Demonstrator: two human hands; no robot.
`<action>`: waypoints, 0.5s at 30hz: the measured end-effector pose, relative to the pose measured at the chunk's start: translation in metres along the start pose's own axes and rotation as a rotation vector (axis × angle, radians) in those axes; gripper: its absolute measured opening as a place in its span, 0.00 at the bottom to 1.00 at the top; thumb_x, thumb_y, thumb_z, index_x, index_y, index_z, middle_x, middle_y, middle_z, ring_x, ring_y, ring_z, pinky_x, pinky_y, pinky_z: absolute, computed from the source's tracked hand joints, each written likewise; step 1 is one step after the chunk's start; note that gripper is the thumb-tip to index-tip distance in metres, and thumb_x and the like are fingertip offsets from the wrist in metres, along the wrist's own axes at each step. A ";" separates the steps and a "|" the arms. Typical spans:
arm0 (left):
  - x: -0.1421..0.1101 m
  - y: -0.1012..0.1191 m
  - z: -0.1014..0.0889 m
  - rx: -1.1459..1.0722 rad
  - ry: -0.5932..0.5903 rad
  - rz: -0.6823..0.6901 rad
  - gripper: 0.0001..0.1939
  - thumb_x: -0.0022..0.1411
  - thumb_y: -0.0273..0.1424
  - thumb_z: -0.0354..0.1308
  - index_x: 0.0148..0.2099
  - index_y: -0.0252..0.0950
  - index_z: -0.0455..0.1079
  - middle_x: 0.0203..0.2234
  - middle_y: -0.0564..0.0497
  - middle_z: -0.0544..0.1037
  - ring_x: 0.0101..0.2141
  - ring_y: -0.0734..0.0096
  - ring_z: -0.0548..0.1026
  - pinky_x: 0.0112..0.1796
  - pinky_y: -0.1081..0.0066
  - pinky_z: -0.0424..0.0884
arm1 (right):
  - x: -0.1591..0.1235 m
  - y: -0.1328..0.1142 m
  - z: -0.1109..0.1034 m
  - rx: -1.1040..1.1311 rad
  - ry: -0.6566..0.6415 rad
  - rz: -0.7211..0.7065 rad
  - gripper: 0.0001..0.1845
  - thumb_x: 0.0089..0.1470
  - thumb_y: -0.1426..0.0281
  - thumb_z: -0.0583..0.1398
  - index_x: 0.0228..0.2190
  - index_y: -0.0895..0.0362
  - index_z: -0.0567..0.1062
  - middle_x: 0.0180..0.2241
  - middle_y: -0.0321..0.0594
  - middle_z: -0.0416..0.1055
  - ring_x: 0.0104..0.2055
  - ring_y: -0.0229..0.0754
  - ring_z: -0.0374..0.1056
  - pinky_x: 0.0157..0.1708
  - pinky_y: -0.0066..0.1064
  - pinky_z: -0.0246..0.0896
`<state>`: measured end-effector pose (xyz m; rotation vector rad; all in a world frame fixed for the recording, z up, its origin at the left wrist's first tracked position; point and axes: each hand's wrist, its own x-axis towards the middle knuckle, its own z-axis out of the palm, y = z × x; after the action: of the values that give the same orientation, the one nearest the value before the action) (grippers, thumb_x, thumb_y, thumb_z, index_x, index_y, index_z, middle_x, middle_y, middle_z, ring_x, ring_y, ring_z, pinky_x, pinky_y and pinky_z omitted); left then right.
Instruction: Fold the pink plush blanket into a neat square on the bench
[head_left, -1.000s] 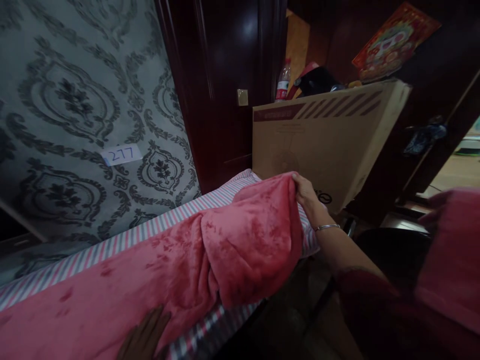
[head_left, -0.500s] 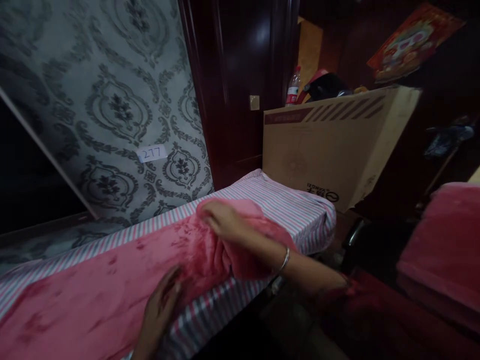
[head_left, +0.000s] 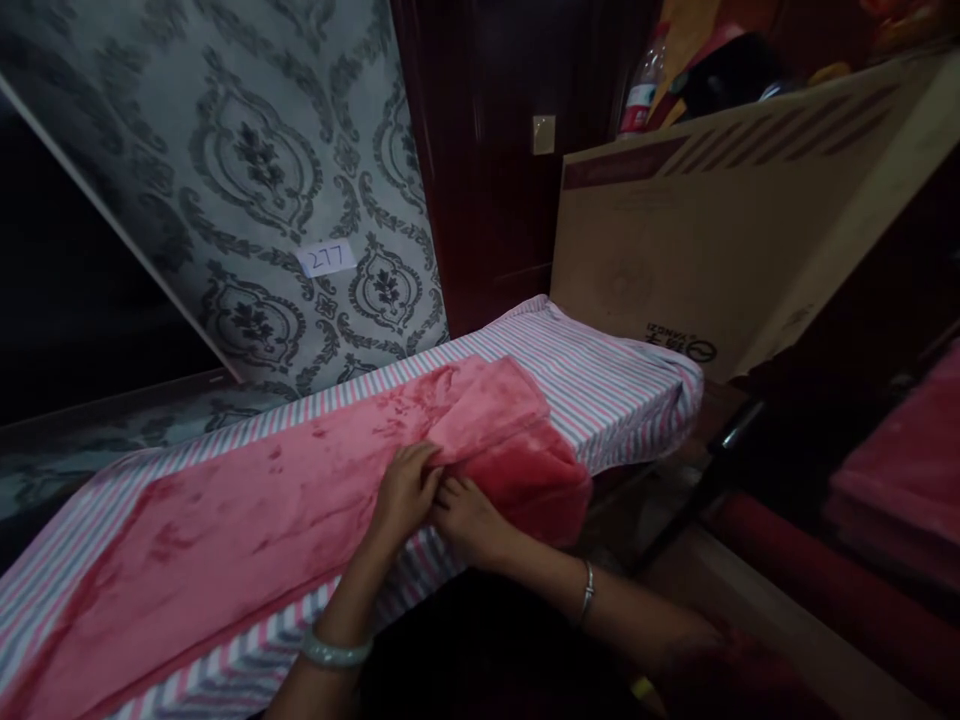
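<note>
at the pink blanket's near edge, left hand and right hand handle its fold together, fingers curled (whether pinching cloth, i cannot tell).

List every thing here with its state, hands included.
Pink blanket: spread out, right end folded over.
Striped cover: draped, creased along its near side.
Left hand: bent at the blanket's edge, grip unclear.
Right hand: fingers curled beside the left, grip unclear.
Cardboard box: standing, lettering upside down.
Bottle: capped.

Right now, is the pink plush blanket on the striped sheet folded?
Partly folded: the blanket lies flat at left, its right end turned over.
</note>
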<state>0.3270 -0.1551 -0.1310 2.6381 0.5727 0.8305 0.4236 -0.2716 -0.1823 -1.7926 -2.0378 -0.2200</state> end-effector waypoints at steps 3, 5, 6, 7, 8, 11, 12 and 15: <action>0.018 0.020 0.012 0.165 -0.109 0.143 0.18 0.59 0.25 0.55 0.52 0.38 0.72 0.52 0.43 0.76 0.54 0.55 0.71 0.54 0.52 0.68 | -0.029 0.017 -0.005 0.046 0.106 0.058 0.13 0.60 0.74 0.58 0.47 0.58 0.75 0.45 0.50 0.72 0.47 0.50 0.63 0.47 0.43 0.62; 0.030 0.033 0.022 0.250 -0.170 0.210 0.19 0.60 0.24 0.55 0.53 0.37 0.70 0.54 0.42 0.74 0.55 0.54 0.70 0.54 0.53 0.67 | -0.057 0.029 -0.002 0.144 0.242 0.117 0.12 0.60 0.75 0.56 0.45 0.57 0.75 0.43 0.47 0.73 0.46 0.49 0.64 0.47 0.42 0.62; 0.036 0.039 0.028 0.280 -0.195 0.243 0.19 0.60 0.24 0.55 0.54 0.37 0.69 0.55 0.41 0.73 0.55 0.54 0.69 0.54 0.53 0.66 | -0.073 0.036 0.002 0.212 0.322 0.169 0.11 0.61 0.74 0.55 0.44 0.56 0.75 0.41 0.46 0.73 0.45 0.48 0.64 0.46 0.41 0.62; 0.043 0.044 0.035 0.299 -0.218 0.277 0.19 0.61 0.24 0.55 0.55 0.36 0.69 0.55 0.41 0.72 0.56 0.54 0.68 0.55 0.54 0.66 | -0.089 0.043 0.008 0.289 0.407 0.245 0.11 0.62 0.73 0.53 0.41 0.55 0.75 0.39 0.44 0.73 0.43 0.47 0.65 0.45 0.40 0.62; 0.050 0.049 0.042 0.309 -0.236 0.306 0.20 0.61 0.24 0.55 0.56 0.36 0.67 0.56 0.40 0.71 0.56 0.54 0.67 0.55 0.54 0.65 | -0.106 0.051 0.016 0.368 0.490 0.349 0.10 0.63 0.71 0.52 0.38 0.55 0.74 0.36 0.43 0.72 0.41 0.46 0.66 0.44 0.39 0.63; 0.072 0.064 0.068 0.308 -0.262 0.356 0.23 0.61 0.26 0.56 0.59 0.36 0.63 0.60 0.39 0.67 0.58 0.53 0.65 0.56 0.55 0.63 | -0.150 0.075 0.046 0.556 0.758 0.813 0.09 0.58 0.63 0.55 0.33 0.54 0.72 0.34 0.43 0.71 0.39 0.48 0.67 0.42 0.40 0.64; 0.079 0.069 0.076 0.314 -0.259 0.353 0.24 0.61 0.27 0.57 0.60 0.35 0.62 0.61 0.38 0.65 0.59 0.53 0.64 0.56 0.55 0.63 | -0.162 0.083 0.057 0.613 0.825 0.975 0.10 0.53 0.60 0.58 0.32 0.53 0.72 0.34 0.43 0.72 0.39 0.49 0.67 0.43 0.41 0.65; 0.098 0.082 0.097 0.369 -0.237 0.314 0.24 0.62 0.29 0.57 0.60 0.33 0.62 0.59 0.36 0.67 0.56 0.50 0.65 0.53 0.54 0.64 | -0.182 0.098 0.083 0.918 0.820 1.303 0.16 0.42 0.59 0.63 0.34 0.52 0.71 0.34 0.40 0.73 0.40 0.49 0.69 0.43 0.40 0.66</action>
<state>0.4821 -0.1985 -0.1271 3.1635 0.2714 0.5149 0.5180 -0.3900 -0.3455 -1.5773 -0.1091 0.2934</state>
